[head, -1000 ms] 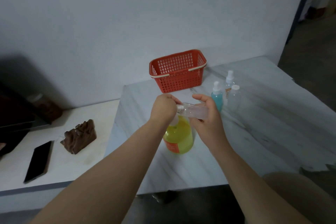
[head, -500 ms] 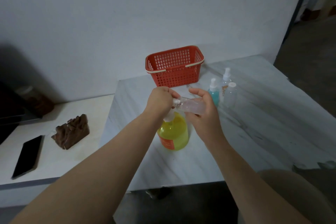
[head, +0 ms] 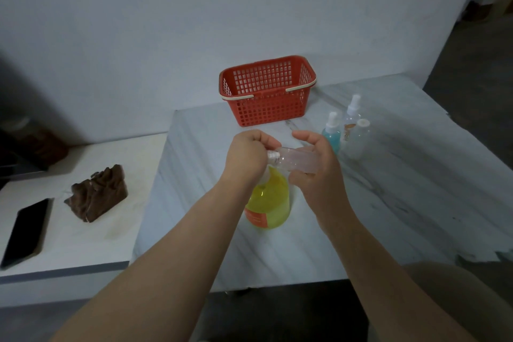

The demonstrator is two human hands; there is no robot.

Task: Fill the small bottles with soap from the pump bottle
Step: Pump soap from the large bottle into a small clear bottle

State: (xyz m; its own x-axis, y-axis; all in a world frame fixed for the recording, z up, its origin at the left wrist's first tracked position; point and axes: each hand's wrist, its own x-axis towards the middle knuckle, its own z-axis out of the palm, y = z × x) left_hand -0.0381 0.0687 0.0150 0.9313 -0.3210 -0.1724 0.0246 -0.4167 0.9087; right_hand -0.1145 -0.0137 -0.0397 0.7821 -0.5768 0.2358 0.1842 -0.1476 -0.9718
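Filling of one small bottle under way at the pump; three more standing by.

Small clear bottle (head: 298, 160) held on its side above the table (head: 388, 203), gripped round the body by the curled fingers of the right hand (head: 319, 178), open neck aimed at the spout hidden under the left hand (head: 245, 154). Left hand fisted over the pump head of the yellow pump bottle (head: 270, 203), upright on the table just below both hands. No yellow soap plainly visible inside the held bottle, so probably early in this fill. Near on the right, three others standing with tops on: teal spray bottle (head: 331, 133) with liquid in it, taller clear spray bottle (head: 351, 119), white-capped bottle (head: 361, 139), the last two seemingly unfilled. Behind, a red basket (head: 266, 108). Far left, a phone (head: 26, 230) and a brown lump (head: 97, 191).
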